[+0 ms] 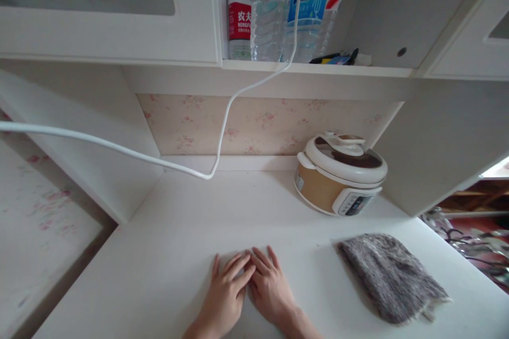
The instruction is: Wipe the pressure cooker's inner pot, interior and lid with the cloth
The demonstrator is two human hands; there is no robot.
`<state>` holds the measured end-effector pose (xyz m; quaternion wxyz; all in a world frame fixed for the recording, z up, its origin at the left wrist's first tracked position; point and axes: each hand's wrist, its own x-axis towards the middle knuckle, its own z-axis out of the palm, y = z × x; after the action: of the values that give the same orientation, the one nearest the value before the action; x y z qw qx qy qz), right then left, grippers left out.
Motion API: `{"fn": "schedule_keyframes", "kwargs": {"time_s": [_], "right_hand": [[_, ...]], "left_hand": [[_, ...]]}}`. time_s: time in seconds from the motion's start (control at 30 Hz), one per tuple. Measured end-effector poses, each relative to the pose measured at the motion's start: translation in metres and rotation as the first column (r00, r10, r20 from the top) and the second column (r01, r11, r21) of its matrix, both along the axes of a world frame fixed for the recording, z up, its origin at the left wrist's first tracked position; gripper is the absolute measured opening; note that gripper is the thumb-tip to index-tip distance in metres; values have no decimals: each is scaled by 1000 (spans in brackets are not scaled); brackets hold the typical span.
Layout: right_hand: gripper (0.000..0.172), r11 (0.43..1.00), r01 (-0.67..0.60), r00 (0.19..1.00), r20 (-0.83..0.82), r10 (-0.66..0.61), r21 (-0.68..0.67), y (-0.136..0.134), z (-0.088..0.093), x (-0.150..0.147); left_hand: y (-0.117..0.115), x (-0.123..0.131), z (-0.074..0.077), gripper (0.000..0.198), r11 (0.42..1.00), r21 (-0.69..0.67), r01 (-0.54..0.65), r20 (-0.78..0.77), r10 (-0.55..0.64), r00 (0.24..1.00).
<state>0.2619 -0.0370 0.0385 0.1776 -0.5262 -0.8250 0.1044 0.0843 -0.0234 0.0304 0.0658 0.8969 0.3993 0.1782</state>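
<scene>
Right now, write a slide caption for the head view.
Left hand and right hand meet on a white counter, a furry gray cloth and lidded cooker to their right.

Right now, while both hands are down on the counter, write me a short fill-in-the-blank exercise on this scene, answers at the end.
1. The left hand and the right hand rest on the ____ counter.
2. The furry gray item lies nearer to the person's ____ hand than to the other.
3. The plastic bottles stand on a shelf ____ the level of the cooker.

Missing words: white; right; above.
</scene>
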Motion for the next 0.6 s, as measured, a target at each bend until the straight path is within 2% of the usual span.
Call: {"fn": "schedule_keyframes", "kwargs": {"time_s": [0.2,0.4,0.6], "right_hand": [[43,999,-4,1000,8,4,-48,1,2,2],[43,998,22,1000,-14,-22,-65,4,3,2],[44,996,21,1000,-13,-23,-81,3,3,2]], "left_hand": [[4,-16,-5,64,997,-51,54,21,-53,998],[5,-14,-7,65,996,-63,60,25,-59,998],[5,-12,-3,62,993,-108,49,33,-46,998]]}}
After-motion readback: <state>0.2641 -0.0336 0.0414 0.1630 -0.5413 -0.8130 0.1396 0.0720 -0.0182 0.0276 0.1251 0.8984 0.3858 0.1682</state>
